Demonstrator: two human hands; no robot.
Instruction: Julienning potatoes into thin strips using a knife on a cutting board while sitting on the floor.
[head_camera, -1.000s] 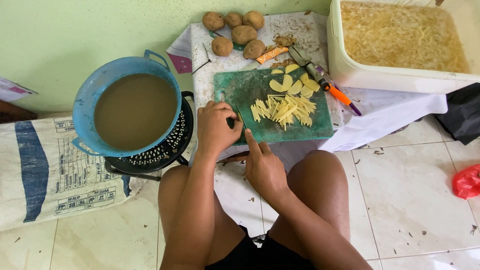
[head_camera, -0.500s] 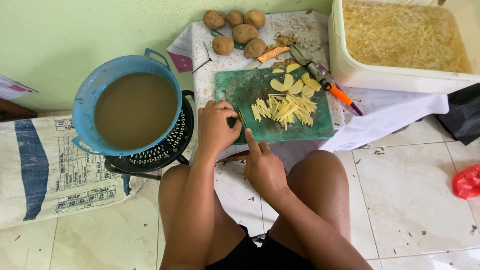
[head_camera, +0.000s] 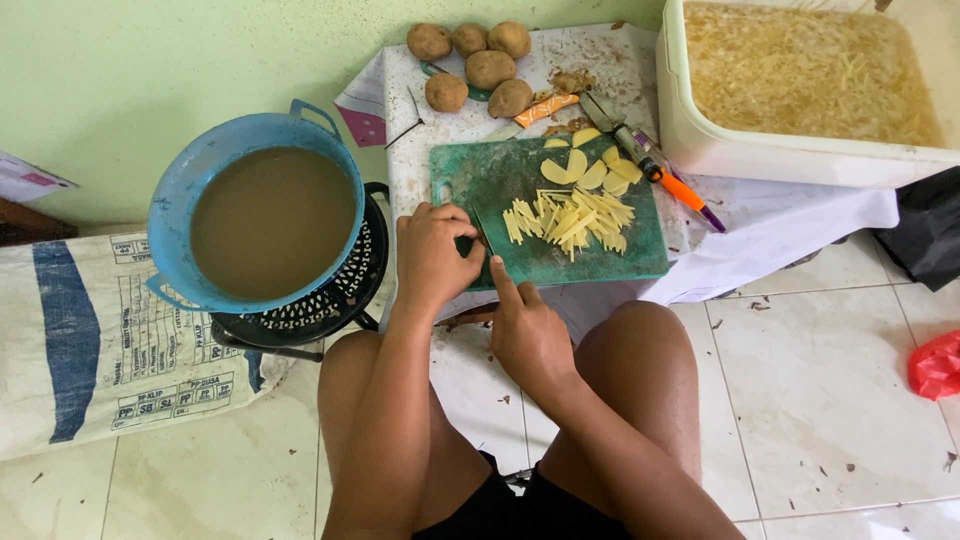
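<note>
While the left hand (head_camera: 432, 252) curls its grip over something at the near left corner of the green cutting board (head_camera: 500, 180), the fingers are pressed together around it, though what they pin is hidden beneath them. The right hand (head_camera: 527, 335) sits just behind and to the right, index finger stretched forward along a knife (head_camera: 481, 232) whose thin blade shows between the two hands; its grip is closed on the handle. Just beyond the blade lie the cut potato sticks (head_camera: 570, 218), and farther out the potato slices (head_camera: 583, 170). Whole potatoes (head_camera: 470, 58) rest well beyond on the surface. To the left of the left grip stands a blue basin (head_camera: 175, 190) of murky water. The risk, as I judge it, is the edge running so close to the left fingertips: a slip on wet potato could nick them, or the board could skid off the cloth-covered edge.
</note>
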